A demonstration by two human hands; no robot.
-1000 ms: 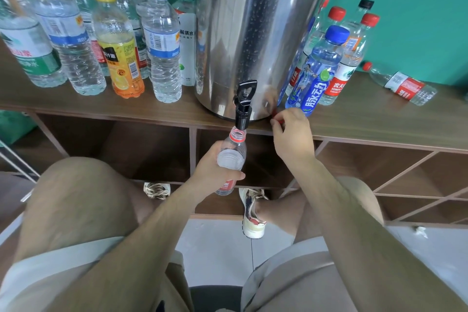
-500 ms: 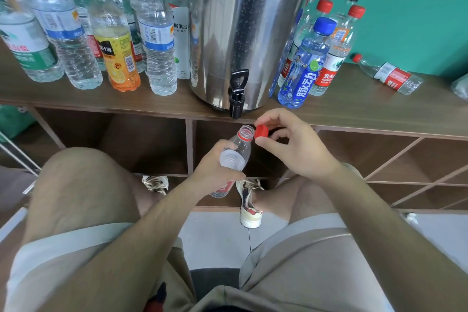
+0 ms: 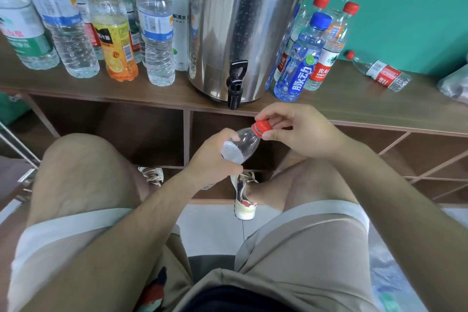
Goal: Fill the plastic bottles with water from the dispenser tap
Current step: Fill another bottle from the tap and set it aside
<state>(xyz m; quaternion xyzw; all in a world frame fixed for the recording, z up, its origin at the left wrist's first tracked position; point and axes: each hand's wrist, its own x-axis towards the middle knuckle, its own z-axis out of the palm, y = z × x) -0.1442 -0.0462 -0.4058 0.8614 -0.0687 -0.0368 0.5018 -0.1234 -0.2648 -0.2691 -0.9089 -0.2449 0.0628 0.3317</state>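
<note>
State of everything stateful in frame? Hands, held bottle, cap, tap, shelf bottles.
held bottle, tilted, cap on its mouth.
red cap, on the bottle, tightness unclear.
left hand, grips the bottle's body.
right hand, pinches the cap.
tap, no stream visible, nothing under it.
red-label bottle, capped, lying on its side on the shelf.
blue-capped bottle, upright, capped.
yellow-capped bottle, upright, capped.

Wooden shelf (image 3: 354,107) against teal wall (image 3: 405,7); sneaker (image 3: 244,200) on tiled floor (image 3: 210,230).
</note>
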